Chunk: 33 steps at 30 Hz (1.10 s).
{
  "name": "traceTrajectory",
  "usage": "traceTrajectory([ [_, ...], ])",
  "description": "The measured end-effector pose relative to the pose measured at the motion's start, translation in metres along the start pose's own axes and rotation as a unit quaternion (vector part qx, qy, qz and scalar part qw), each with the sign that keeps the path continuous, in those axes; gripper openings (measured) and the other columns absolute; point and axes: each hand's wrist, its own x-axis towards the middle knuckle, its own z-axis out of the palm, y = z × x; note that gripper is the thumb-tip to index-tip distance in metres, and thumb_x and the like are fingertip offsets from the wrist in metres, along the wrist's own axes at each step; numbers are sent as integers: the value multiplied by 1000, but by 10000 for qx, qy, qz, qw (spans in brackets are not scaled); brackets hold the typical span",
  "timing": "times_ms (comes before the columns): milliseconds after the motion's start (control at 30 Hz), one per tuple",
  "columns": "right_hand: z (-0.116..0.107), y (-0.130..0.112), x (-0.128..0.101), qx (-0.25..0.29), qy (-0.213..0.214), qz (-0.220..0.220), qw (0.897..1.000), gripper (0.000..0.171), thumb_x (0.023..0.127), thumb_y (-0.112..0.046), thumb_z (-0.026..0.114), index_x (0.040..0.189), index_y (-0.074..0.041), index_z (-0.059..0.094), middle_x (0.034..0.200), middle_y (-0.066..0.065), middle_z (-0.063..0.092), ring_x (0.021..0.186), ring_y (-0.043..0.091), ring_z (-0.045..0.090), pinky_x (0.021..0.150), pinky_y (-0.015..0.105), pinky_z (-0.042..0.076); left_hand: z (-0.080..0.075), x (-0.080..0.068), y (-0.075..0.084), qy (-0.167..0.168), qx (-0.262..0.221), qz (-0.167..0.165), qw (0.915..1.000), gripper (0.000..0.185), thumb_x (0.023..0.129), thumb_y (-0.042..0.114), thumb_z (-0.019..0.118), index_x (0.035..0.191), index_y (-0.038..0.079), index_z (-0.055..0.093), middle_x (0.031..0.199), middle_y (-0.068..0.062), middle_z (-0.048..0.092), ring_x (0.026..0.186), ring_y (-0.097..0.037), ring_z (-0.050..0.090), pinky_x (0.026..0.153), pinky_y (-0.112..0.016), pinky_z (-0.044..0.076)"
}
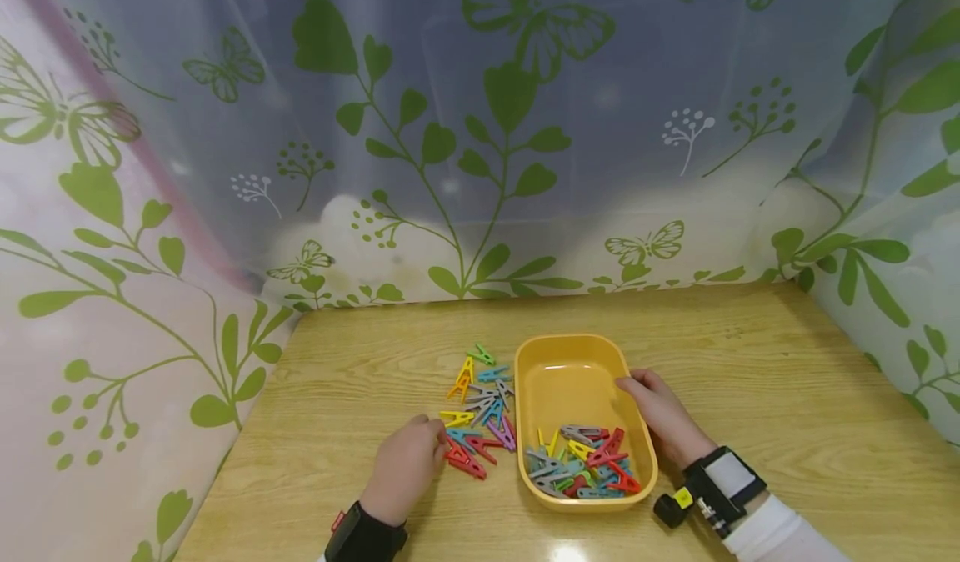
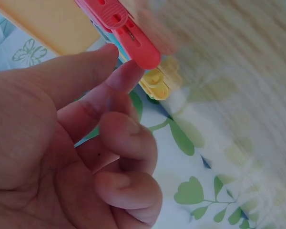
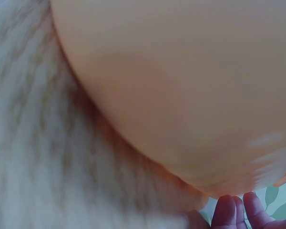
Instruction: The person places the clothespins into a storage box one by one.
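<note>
My left hand (image 1: 406,464) is low over the table at the near left end of a loose group of plastic clothespins. In the left wrist view, the thumb and index fingertip are at the end of a red clothespin (image 2: 133,40), with a gap between them; the other fingers bend loosely. Teal and yellow clothespins (image 2: 155,85) lie behind it. My right hand (image 1: 667,418) grips the right side of a yellow plastic tray (image 1: 522,408), thumb over the rim and fingers outside. Mixed clothespins (image 1: 581,466) are heaped in the tray's near half.
Between left hand and tray, several more clothespins (image 1: 487,399) in grey, blue, yellow, purple and green spread over the wooden table (image 1: 360,362). A patterned curtain (image 1: 420,128) hangs along the table's back and sides.
</note>
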Motion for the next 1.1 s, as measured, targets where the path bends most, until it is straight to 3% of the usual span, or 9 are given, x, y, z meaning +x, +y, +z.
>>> traceTrajectory([
  [300,1,1,1,44,26,-16,10000,61,107,-40,49,147,4,34,132,22,54,102,18,62,83,26,55,1,-2,1,-189,134,-1,9997,20,86,14,83,78,14,65,73,3,54,61,-8,49,53,-25,40],
  [767,1,2,1,47,19,45,10000,64,107,-42,49,148,3,32,137,23,51,107,21,60,86,27,56,1,0,1,-260,158,-111,9995,23,81,7,85,76,15,64,72,4,54,60,-8,50,53,-26,41],
  [1100,0,2,1,58,22,42,10000,62,107,-41,48,148,3,33,137,23,51,107,21,60,86,26,55,-20,-1,11,-210,203,-274,9992,22,82,4,84,77,13,64,73,2,53,60,-10,49,52,-26,42],
])
